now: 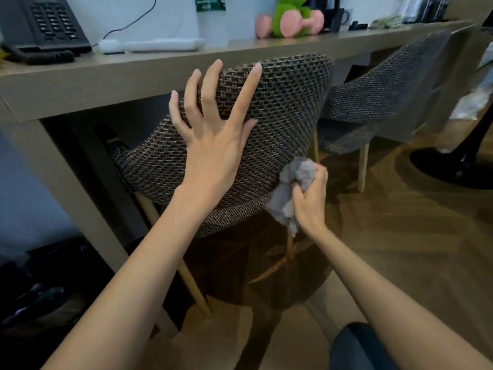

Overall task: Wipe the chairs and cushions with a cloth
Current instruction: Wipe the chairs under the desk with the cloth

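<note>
A woven dark-and-tan chair point(282, 113) with light wooden legs is pushed under the desk, its curved back facing me. My left hand point(213, 129) lies flat on the upper back of the chair, fingers spread over the top edge. My right hand point(310, 196) is closed around a crumpled grey cloth point(290, 188), which presses against the lower right side of the chair's back. A second chair of the same weave point(386, 86) stands to the right under the same desk.
The brown desk point(80, 84) runs across the top and carries a black phone point(42, 25), a white remote point(165, 45), pink dumbbells point(301, 22) and a green toy point(286, 12). Black bags point(45, 284) sit at the lower left. A black round pedestal base point(453, 166) stands on the wooden floor at right.
</note>
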The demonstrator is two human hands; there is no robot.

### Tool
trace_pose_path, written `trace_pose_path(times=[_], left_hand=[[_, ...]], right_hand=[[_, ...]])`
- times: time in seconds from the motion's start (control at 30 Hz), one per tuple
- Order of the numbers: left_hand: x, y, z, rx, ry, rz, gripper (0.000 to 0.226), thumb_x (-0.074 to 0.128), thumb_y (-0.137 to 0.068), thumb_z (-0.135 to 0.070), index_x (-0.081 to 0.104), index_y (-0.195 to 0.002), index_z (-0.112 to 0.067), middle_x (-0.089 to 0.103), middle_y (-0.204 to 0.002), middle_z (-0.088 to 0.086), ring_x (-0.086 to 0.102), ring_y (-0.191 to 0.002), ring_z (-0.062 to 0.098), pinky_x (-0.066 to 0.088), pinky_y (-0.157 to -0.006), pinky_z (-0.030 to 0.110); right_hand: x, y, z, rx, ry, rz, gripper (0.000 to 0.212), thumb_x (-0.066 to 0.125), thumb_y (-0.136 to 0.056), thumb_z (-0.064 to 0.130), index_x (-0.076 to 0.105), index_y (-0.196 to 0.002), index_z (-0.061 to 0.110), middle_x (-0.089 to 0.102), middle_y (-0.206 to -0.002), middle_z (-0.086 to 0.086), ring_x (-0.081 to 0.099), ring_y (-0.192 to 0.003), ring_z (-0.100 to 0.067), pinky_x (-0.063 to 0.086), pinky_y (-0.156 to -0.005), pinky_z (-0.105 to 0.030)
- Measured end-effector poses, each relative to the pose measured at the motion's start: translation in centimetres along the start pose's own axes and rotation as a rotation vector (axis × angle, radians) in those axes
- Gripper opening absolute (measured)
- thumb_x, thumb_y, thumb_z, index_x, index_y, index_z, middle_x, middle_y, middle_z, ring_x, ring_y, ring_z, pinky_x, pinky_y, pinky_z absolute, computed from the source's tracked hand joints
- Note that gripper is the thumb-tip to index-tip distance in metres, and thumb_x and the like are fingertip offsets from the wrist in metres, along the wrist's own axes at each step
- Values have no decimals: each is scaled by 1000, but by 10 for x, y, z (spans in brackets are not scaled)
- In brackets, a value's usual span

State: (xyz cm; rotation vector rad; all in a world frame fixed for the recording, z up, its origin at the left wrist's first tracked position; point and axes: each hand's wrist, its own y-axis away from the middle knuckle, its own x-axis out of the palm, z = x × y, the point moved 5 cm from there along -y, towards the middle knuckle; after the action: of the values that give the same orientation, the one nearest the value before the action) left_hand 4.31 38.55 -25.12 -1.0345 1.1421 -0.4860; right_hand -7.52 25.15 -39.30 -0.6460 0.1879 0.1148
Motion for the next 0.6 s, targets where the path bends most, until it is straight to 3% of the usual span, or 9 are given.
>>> trace_pose_path(times=[0.1, 0.2, 0.27, 0.3, 0.4, 0.47, 0.6], left_hand=[[3, -5, -14, 38, -98, -48, 49, 36, -101, -43, 24, -149, -37, 31, -151, 13, 26, -140, 37, 13, -111, 63], [7, -14, -28, 71, -203, -77, 52, 37, -99, -47, 23, -148, -40, 38, -149, 11, 28, -137, 36, 16, -109, 62], [9, -20, -32, 59, -222, -102, 52, 37, -98, -51, 23, -147, -42, 43, -145, 10, 22, -131, 30, 17, -108, 62], [10, -22, -34, 45, -223, -115, 51, 37, -98, -54, 25, -147, -43, 43, -143, 10, 20, -128, 28, 17, -107, 62], [14, -23, -36, -22, -222, -120, 51, 36, -95, -61, 28, -144, -47, 26, -142, 1, 17, -126, 24, 13, -109, 61], [15, -24, -37, -48, -243, -120, 51, 36, -94, -63, 28, -143, -48, 18, -136, -1, 17, -127, 23, 12, -110, 61], [12, -24, -43, -71, -245, -121, 51, 41, -94, -61, 34, -141, -44, 40, -141, 10, 18, -128, 25, 11, -109, 65]], right_hand=[[-26, -52, 39, -124, -154, -252, 47, 53, -78, -7, 36, -122, -5, 40, -119, -15, 44, -111, -20, 37, -100, -28], [-33, -93, 70, -229, -215, -339, 41, 52, -76, -4, 41, -115, 0, 39, -114, -9, 42, -103, -4, 33, -96, -13], [-24, -94, 67, -212, -210, -358, 29, 51, -80, -1, 44, -109, -3, 43, -109, -13, 44, -96, -4, 32, -90, -6], [-18, -88, 57, -187, -206, -363, 26, 51, -81, -2, 45, -106, -6, 45, -107, -17, 45, -96, -9, 34, -89, -7], [1, -65, 14, -60, -203, -283, 25, 52, -83, -1, 46, -105, -11, 47, -107, -25, 49, -100, -27, 41, -89, -31], [9, -52, -14, 3, -144, -178, 24, 54, -86, 0, 45, -107, -10, 46, -109, -24, 49, -100, -28, 41, -89, -36], [3, -44, -36, 123, -185, -51, 18, 53, -90, -1, 43, -105, -3, 44, -107, -17, 46, -95, -19, 41, -83, -30]])
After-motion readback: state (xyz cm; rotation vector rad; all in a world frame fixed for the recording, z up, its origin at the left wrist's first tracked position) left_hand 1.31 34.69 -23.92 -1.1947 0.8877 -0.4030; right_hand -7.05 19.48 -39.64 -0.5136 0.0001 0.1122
